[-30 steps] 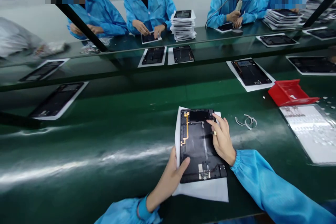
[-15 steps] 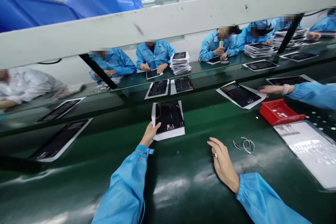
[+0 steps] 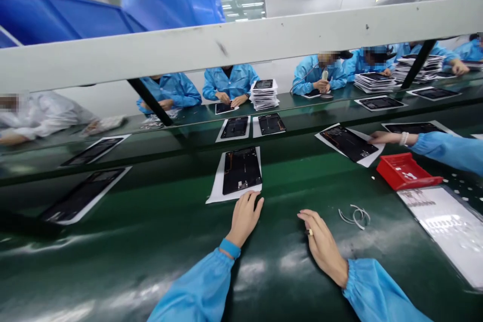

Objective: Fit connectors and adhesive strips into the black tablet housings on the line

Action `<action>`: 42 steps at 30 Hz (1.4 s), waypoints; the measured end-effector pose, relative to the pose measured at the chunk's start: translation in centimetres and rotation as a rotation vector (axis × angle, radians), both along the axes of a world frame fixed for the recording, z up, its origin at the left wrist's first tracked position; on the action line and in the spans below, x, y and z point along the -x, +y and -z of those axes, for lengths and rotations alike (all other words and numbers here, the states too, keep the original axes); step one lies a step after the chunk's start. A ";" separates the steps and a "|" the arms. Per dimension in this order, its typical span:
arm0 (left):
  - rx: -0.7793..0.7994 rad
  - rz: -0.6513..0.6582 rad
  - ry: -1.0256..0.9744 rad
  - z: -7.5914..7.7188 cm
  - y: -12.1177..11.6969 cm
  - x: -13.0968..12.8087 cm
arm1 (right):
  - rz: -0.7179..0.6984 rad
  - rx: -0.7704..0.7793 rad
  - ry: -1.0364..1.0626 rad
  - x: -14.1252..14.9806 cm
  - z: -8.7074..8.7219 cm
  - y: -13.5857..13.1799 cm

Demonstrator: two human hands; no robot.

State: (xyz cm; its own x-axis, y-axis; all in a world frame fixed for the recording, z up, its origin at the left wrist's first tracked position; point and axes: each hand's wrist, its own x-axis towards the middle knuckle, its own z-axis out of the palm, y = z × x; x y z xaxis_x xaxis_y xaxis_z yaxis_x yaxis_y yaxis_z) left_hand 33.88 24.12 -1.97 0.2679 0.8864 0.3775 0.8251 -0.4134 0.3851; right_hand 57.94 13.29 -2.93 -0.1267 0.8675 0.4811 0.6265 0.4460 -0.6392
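Note:
My left hand (image 3: 244, 217) is open, its fingertips at the near edge of a white paper sheet (image 3: 216, 191). On that sheet lies a flat black tablet-like panel (image 3: 241, 170) with orange strips along its left side. Whether the fingertips touch the paper or hover just over it, I cannot tell. My right hand (image 3: 323, 245) rests open over the green table, fingers stretched out and nothing in them, a ring on one finger. Just right of it lie thin white curled strips (image 3: 355, 217).
A red tray (image 3: 408, 171) with small white pieces and a sheet in a clear sleeve (image 3: 445, 226) are at right. A co-worker's hand (image 3: 385, 138) touches another panel's paper (image 3: 368, 161). More panels on paper line the belt (image 3: 302, 137); a white beam (image 3: 241, 40) crosses above.
My left hand has let go of the paper's left edge and moved right, to its near edge. The panel now lies on the table. The co-worker's panel has turned slightly.

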 end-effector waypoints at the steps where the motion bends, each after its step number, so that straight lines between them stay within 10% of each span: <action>1: -0.002 -0.014 0.011 0.2 0.3 0.1 | 0.000 0.001 0.002 -0.1 0.1 0.1; 18: -0.058 -0.264 0.035 -0.2 1.4 -0.1 | -0.050 -0.036 -0.038 0.1 0.8 0.5; 28: 0.067 0.277 0.149 1.3 -5.2 -7.4 | 0.102 0.080 0.040 2.7 -0.1 2.2; 42: 0.141 0.307 0.052 2.6 -4.7 -7.3 | 0.198 0.132 0.079 3.2 -0.7 3.0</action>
